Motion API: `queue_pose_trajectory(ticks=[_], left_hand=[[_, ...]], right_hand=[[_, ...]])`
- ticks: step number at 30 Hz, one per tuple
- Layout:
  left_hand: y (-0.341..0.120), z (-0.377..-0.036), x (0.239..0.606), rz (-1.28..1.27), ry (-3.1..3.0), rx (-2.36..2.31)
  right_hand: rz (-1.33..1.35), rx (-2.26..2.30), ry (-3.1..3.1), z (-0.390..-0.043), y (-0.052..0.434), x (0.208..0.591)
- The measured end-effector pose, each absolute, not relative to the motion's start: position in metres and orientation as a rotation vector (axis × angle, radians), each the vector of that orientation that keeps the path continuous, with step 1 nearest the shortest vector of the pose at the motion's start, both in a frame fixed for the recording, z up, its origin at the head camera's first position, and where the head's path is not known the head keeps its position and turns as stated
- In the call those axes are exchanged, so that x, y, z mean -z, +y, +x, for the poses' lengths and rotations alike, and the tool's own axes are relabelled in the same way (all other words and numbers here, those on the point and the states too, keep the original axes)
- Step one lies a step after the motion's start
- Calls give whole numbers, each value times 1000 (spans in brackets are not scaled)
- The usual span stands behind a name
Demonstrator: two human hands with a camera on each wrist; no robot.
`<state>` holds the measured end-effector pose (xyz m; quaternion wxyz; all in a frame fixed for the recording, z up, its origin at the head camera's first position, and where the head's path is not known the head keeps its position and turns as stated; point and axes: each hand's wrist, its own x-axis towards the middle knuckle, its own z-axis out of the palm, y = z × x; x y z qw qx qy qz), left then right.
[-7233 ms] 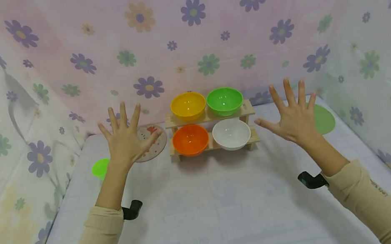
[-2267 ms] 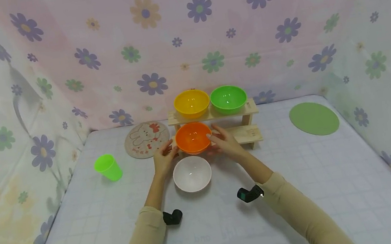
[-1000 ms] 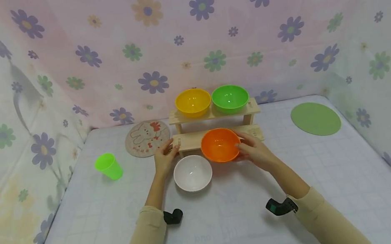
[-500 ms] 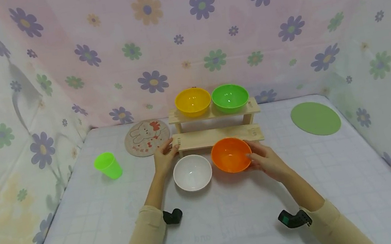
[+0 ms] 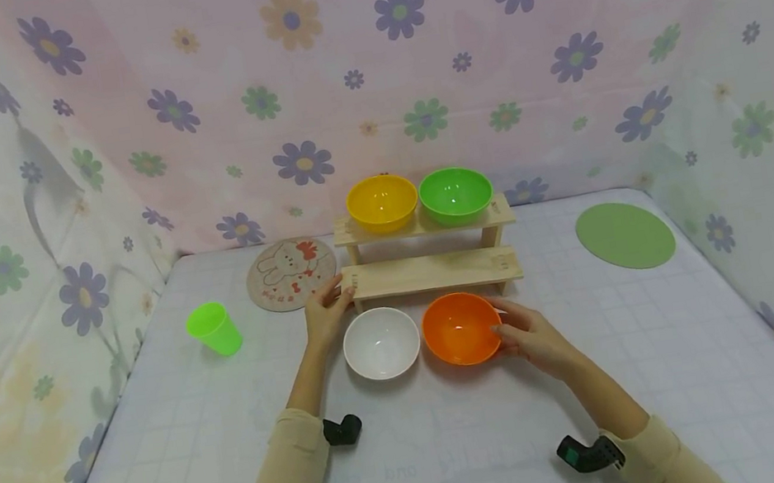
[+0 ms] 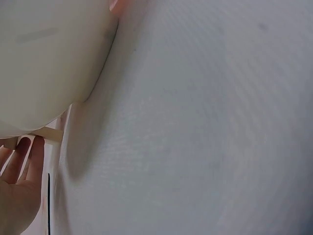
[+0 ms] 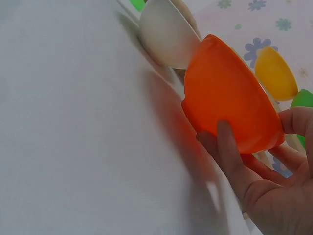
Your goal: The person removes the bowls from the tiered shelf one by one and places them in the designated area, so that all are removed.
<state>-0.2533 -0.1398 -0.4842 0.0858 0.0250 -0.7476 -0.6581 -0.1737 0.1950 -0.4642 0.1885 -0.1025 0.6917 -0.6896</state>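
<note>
My right hand point(image 5: 536, 338) grips the orange bowl point(image 5: 462, 329) by its right side, fingers spread under and around the wall. The bowl is upright, close over the cloth, in front of the stand, with a reddish shadow below it in the right wrist view. Just to its left, the white bowl point(image 5: 381, 344) sits on the table. My left hand point(image 5: 326, 315) holds the left end of the wooden two-tier stand's lower board point(image 5: 429, 273), which bears nothing. In the left wrist view, fingers point(image 6: 34, 161) reach that board behind the white bowl.
On the upper board stand a yellow bowl point(image 5: 382, 204) and a green bowl point(image 5: 456, 196). A bright green cup point(image 5: 215, 330) and a round rabbit-print mat point(image 5: 291, 274) are at the left. A green oval mat point(image 5: 625, 235) lies at the right. Flowered cloth walls surround the table.
Both lower bowls have left the lower board: the white one earlier, then the orange one, carried right and toward me by my right hand. My left hand stays at the stand's left end.
</note>
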Motion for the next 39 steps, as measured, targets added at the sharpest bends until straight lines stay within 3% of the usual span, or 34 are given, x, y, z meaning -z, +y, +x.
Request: queue_pose_trajectory(ticks=[9, 19, 26, 34, 39], left_hand=[[-136, -235, 456, 9, -2242, 1945], [-140, -252, 487, 16, -2206, 1937], [-139, -251, 484, 43, -2195, 1974], [-135, -234, 453, 39, -2214, 1989], [-135, -238, 461, 52, -2212, 1979]], right_hand=[[-264, 1928, 1930, -167, 194, 473], [-272, 1942, 1900, -166, 192, 477], [-317, 1857, 1926, -169, 194, 477], [-302, 1689, 2248, -188, 204, 461], [-262, 1864, 2384, -211, 207, 436]])
